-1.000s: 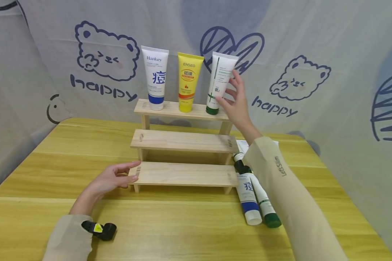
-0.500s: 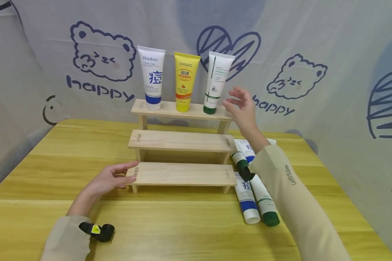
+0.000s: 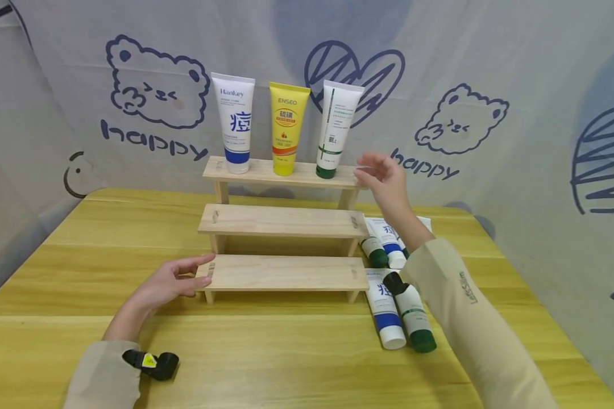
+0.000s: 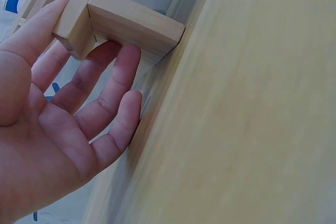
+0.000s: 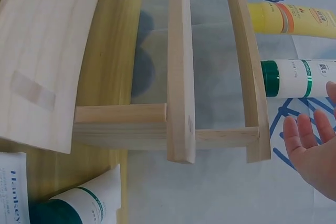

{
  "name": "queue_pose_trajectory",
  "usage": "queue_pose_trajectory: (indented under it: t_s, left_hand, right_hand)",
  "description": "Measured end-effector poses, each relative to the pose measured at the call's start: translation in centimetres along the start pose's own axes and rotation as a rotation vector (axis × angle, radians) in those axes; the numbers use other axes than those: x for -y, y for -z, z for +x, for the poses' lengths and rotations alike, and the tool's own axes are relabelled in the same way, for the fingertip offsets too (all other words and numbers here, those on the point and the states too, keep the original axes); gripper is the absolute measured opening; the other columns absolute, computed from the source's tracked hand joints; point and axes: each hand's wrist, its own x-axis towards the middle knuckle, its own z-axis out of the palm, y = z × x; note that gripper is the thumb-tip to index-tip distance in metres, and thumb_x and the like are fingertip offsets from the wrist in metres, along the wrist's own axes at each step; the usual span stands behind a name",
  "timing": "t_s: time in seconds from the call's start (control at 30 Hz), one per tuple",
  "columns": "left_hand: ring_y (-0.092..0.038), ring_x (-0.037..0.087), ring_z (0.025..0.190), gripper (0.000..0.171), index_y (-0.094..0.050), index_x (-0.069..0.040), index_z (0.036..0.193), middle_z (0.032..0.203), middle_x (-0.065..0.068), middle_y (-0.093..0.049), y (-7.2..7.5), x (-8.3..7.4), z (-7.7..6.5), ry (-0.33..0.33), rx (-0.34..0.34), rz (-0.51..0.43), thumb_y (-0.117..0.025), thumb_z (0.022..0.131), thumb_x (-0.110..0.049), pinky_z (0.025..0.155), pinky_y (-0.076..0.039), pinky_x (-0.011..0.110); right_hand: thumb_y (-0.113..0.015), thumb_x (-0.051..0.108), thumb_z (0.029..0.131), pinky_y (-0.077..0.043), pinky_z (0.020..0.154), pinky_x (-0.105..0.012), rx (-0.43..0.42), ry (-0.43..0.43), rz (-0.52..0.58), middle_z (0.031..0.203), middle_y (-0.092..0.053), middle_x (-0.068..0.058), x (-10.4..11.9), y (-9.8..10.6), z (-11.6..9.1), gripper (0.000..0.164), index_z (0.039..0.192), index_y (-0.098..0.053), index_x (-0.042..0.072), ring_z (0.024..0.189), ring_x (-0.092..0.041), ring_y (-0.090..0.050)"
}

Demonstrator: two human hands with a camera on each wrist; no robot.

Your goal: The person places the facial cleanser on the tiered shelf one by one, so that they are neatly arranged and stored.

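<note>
A three-step wooden display stand (image 3: 283,220) stands on the table. Its top step carries a white tube with a blue band (image 3: 237,119), a yellow tube (image 3: 289,128) and a white tube with a green cap (image 3: 339,128), all upright on their caps. My left hand (image 3: 166,281) grips the left end of the lowest step; in the left wrist view the thumb lies on the board and fingertips (image 4: 128,56) reach beneath it beside the leg. My right hand (image 3: 389,184), holding nothing, hovers at the top step's right end, fingers loosely bent and apart from the green-capped tube.
Right of the stand lie more tubes: a blue-banded one (image 3: 385,312) and a green-capped one (image 3: 415,318) in front, others (image 3: 389,234) behind, partly covered by the right arm. A cloth with printed bears (image 3: 156,85) hangs behind the table (image 3: 266,352).
My right hand has let go of the green-capped white tube and moved right and down from it. That tube stays standing on the top step. My left hand keeps its grip on the stand.
</note>
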Motion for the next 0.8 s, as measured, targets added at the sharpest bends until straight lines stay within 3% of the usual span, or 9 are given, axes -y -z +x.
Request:
queue_pose_trajectory:
  t_s: [0.33, 0.37, 0.43, 0.5, 0.57, 0.6, 0.67, 0.73, 0.8]
  left_hand:
    - [-0.027, 0.038, 0.118, 0.059, -0.037, -0.002, 0.136, 0.141, 0.024, -0.019, 0.0, -0.1, 0.0, 0.001, -0.002, 0.007, -0.061, 0.086, -0.021, 0.076, -0.047, 0.035]
    - [-0.028, 0.038, 0.118, 0.059, -0.037, -0.002, 0.136, 0.141, 0.024, -0.019, 0.0, -0.1, 0.0, 0.001, -0.001, 0.007, -0.061, 0.086, -0.021, 0.076, -0.047, 0.035]
    - [-0.027, 0.037, 0.118, 0.059, -0.036, -0.002, 0.136, 0.141, 0.024, -0.019, 0.0, -0.1, 0.0, 0.002, 0.002, 0.007, -0.061, 0.086, -0.021, 0.076, -0.047, 0.035]
    - [-0.029, 0.037, 0.117, 0.059, -0.036, -0.003, 0.136, 0.141, 0.024, -0.019, 0.0, -0.1, 0.0, 0.003, 0.004, 0.008, -0.061, 0.086, -0.021, 0.076, -0.047, 0.035]
    - [-0.029, 0.037, 0.116, 0.059, -0.036, -0.003, 0.136, 0.141, 0.024, -0.019, 0.0, -0.1, 0.0, 0.004, 0.006, 0.008, -0.061, 0.086, -0.022, 0.076, -0.046, 0.036]
    - [-0.029, 0.038, 0.117, 0.059, -0.036, -0.003, 0.136, 0.141, 0.024, -0.019, 0.0, -0.1, 0.0, 0.003, 0.007, 0.007, -0.061, 0.086, -0.022, 0.076, -0.046, 0.036]
    - [-0.027, 0.039, 0.118, 0.059, -0.036, -0.003, 0.136, 0.141, 0.024, -0.019, 0.0, -0.1, 0.0, 0.001, 0.008, 0.006, -0.061, 0.086, -0.022, 0.077, -0.046, 0.037]
    - [-0.025, 0.04, 0.12, 0.059, -0.036, -0.003, 0.136, 0.141, 0.024, -0.018, 0.0, 0.0, 0.0, -0.002, 0.009, 0.004, -0.061, 0.086, -0.021, 0.077, -0.046, 0.037]
    - [-0.024, 0.04, 0.12, 0.059, -0.036, -0.003, 0.136, 0.142, 0.024, -0.017, 0.0, 0.0, 0.0, -0.004, 0.009, 0.003, -0.061, 0.086, -0.021, 0.077, -0.046, 0.037]
  right_hand:
    - [-0.06, 0.007, 0.085, -0.046, 0.08, -0.029, 0.038, 0.008, 0.008, 0.112, -0.054, -0.019, -1.0, 1.0, -1.2, 0.03, 0.112, -0.051, -0.003, 0.098, -0.023, -0.054]
    - [-0.061, 0.009, 0.085, -0.047, 0.08, -0.029, 0.055, 0.01, 0.045, 0.111, -0.055, -0.017, -3.5, 1.6, -0.2, 0.03, 0.112, -0.052, -0.001, 0.098, -0.022, -0.055]
    - [-0.064, 0.012, 0.083, -0.047, 0.078, -0.028, 0.074, 0.026, 0.096, 0.11, -0.056, -0.014, -6.5, 2.7, 0.9, 0.032, 0.112, -0.054, 0.0, 0.098, -0.021, -0.055]
    - [-0.062, 0.004, 0.083, -0.047, 0.08, -0.03, 0.086, -0.021, 0.13, 0.111, -0.056, -0.015, -8.6, 3.8, 1.8, 0.031, 0.112, -0.053, 0.0, 0.1, -0.024, -0.055]
    - [-0.063, 0.005, 0.083, -0.048, 0.078, -0.031, 0.093, -0.009, 0.137, 0.112, -0.055, -0.015, -12.4, 5.1, 3.1, 0.033, 0.115, -0.053, 0.001, 0.101, -0.026, -0.054]
    - [-0.064, 0.006, 0.082, -0.048, 0.078, -0.032, 0.079, -0.01, 0.111, 0.113, -0.055, -0.015, -12.4, 5.4, 2.7, 0.036, 0.116, -0.052, 0.001, 0.102, -0.028, -0.053]
    - [-0.063, 0.009, 0.083, -0.048, 0.078, -0.034, 0.069, 0.001, 0.061, 0.114, -0.054, -0.016, -14.9, 6.2, 3.2, 0.037, 0.118, -0.051, 0.002, 0.101, -0.03, -0.052]
    - [-0.067, 0.022, 0.081, -0.05, 0.073, -0.032, 0.058, 0.071, 0.03, 0.113, -0.055, -0.012, -18.3, 7.2, 3.8, 0.042, 0.118, -0.053, 0.007, 0.099, -0.029, -0.054]
    - [-0.068, 0.025, 0.08, -0.05, 0.073, -0.033, 0.047, 0.073, 0.013, 0.113, -0.055, -0.013, -19.6, 7.8, 3.7, 0.044, 0.117, -0.053, 0.008, 0.098, -0.029, -0.054]
